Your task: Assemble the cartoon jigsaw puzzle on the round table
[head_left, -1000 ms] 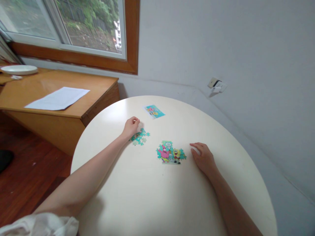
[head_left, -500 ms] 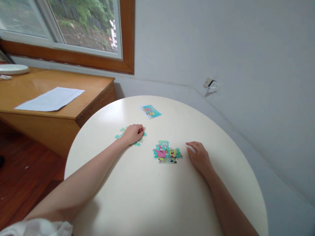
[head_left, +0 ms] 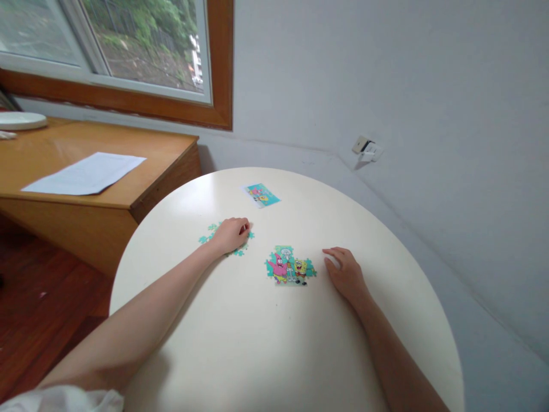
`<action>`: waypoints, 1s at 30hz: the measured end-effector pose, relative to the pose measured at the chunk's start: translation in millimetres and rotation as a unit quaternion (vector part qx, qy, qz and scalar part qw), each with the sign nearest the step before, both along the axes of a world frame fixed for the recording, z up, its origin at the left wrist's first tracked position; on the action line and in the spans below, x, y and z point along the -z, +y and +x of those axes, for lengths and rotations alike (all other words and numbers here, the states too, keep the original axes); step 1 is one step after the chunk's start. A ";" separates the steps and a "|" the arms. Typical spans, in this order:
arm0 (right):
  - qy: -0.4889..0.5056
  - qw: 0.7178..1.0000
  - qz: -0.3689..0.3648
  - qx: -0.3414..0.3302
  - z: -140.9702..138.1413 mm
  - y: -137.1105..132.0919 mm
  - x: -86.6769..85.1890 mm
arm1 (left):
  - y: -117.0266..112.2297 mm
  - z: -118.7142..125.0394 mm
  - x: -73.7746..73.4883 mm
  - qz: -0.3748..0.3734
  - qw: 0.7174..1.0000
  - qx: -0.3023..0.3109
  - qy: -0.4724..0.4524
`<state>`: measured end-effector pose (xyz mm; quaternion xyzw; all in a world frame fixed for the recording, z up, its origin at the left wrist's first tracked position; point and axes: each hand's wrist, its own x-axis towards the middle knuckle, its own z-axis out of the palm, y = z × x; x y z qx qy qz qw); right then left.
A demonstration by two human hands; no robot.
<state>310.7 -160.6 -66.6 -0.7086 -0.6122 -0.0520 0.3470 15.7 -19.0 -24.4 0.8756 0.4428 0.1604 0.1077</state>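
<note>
My left hand is over a group of loose turquoise puzzle pieces, hiding most of them. Its fingers are curled in, thumb against fingertips; a small pale bit shows at the tips, too faint to name. Right of it lies a partly joined jigsaw puzzle, with a pink starfish, a squid and a yellow sponge figure on it. Just beyond the puzzle's right edge, my right hand rests on the table, thumb and forefinger apart with nothing between them.
A picture card with the same cartoon figures lies farther back on the round white table. To the left, a wooden desk holds a sheet of paper and a white round object. A wall socket is at right.
The view has shifted very slightly. Both hands keep their places and finger shapes, and the puzzle and card lie as before.
</note>
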 end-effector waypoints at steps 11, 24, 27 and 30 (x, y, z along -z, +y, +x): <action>0.001 1.000 -0.001 -0.002 1.3 0.3 0.6 | 0.9 -0.1 0.2 -0.014 1.000 -0.005 -0.019; 0.005 1.000 -0.005 -0.004 2.2 0.3 1.7 | -0.6 -2.0 -2.4 -0.018 0.998 0.005 -0.057; 0.006 1.000 -0.008 -0.004 2.6 0.4 1.7 | -3.3 -0.8 -4.4 -0.010 1.000 0.012 -0.010; 0.004 1.000 -0.004 -0.007 2.4 0.3 1.5 | -3.7 0.9 -2.8 -0.018 1.000 0.024 -0.003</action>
